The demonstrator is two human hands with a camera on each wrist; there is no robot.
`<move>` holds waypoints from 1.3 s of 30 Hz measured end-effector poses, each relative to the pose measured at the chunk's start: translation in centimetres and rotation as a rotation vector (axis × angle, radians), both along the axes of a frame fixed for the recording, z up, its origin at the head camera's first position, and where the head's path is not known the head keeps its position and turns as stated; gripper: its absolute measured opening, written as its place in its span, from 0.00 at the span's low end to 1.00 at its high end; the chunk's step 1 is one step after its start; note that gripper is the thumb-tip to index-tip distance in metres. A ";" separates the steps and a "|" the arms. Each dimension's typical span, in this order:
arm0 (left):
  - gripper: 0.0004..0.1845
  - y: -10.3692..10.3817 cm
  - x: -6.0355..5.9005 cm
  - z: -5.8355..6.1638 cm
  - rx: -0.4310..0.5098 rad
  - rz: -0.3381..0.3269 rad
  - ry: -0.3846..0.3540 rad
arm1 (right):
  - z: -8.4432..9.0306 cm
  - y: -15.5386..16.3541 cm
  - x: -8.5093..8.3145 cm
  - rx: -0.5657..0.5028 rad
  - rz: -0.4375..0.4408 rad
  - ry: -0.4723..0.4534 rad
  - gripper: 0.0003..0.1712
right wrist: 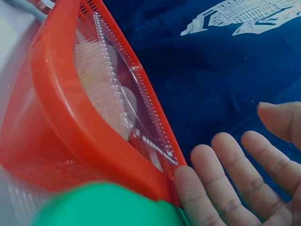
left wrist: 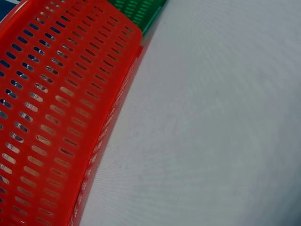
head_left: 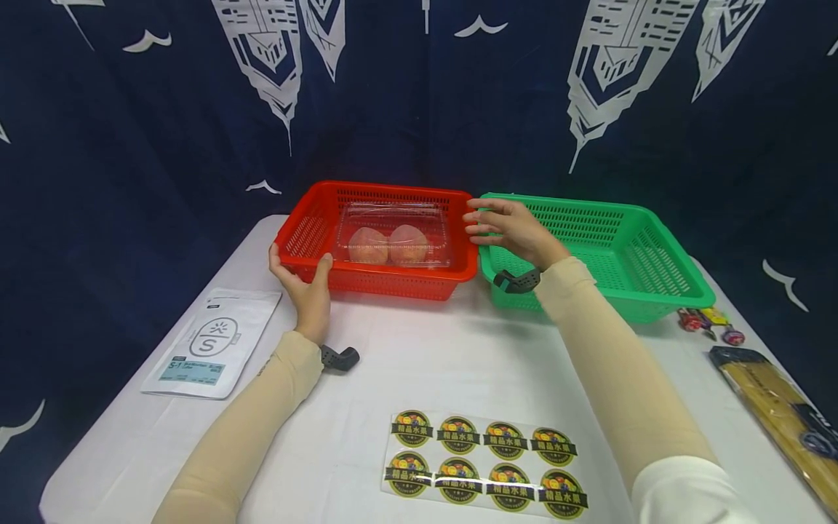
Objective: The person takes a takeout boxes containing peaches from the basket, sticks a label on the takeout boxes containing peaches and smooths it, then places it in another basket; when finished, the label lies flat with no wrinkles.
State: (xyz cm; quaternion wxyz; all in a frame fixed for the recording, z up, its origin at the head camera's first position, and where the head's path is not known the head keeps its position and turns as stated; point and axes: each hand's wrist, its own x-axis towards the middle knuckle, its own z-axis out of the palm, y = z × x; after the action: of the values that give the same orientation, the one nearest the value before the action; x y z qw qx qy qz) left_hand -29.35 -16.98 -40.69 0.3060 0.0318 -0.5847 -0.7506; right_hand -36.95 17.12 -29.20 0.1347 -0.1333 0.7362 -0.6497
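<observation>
A red basket (head_left: 386, 280) stands at the back of the white table, with a clear plastic box (head_left: 393, 218) inside it. Two round peach-coloured fruits (head_left: 409, 244) show through the box. At the basket's front left corner is my left hand (head_left: 304, 298), its thumb at the front rim and extended fingers along the left side. The left wrist view shows the basket's slotted wall but no hand. My right hand (head_left: 513, 229) holds nothing; its straight, spread fingers point at the red basket's right end, over the rim of a green basket (head_left: 655, 291).
A white pouch (head_left: 209, 342) lies at the left. Toward the front is a sheet of round fruit stickers (head_left: 484, 462). Small wrapped lollipops (head_left: 710, 324) and a long yellowish packet (head_left: 779, 415) lie along the right edge. Dark patterned cloth (head_left: 419, 109) hangs behind.
</observation>
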 end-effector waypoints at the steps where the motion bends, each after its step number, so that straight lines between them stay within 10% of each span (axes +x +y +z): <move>1: 0.52 0.0 0.0 0.0 -0.002 0.000 0.001 | 0.0 -0.3 -0.1 -0.007 -0.013 -0.005 0.30; 19: 0.53 -0.3 0.0 0.0 -0.002 0.003 0.002 | 0.4 -5.6 -1.2 -0.106 -0.162 -0.044 0.34; 39: 0.51 -0.1 0.0 0.2 -0.010 0.012 -0.003 | 0.0 -9.2 -2.0 0.117 -0.192 -0.148 0.41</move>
State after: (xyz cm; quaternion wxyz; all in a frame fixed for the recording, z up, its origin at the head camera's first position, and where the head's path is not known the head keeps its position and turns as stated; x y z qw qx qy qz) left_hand -29.32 -17.07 -40.49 0.3096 0.0349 -0.5886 -0.7460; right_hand -39.00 7.88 -29.23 0.1335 -0.0057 0.7702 -0.6236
